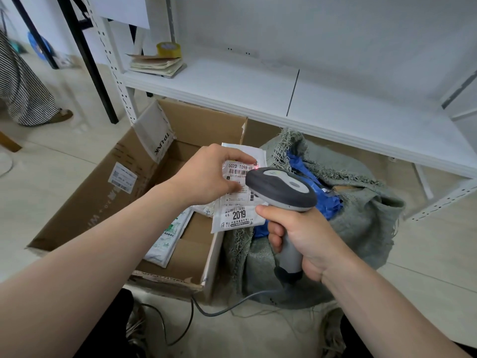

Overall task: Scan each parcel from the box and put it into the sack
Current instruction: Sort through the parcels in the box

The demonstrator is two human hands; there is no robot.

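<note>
My left hand holds a white parcel with a printed label above the right edge of the open cardboard box. My right hand grips the handle of a grey barcode scanner, whose head points at the label; a red light shows on the barcode. Another white parcel lies inside the box. The grey-green woven sack sits just right of the box, its mouth open, with a blue parcel inside.
A white metal shelf hangs over the box and sack, with a stack of papers and a yellow tape roll on it. The scanner's cable runs across the floor. A person in striped clothing stands at far left.
</note>
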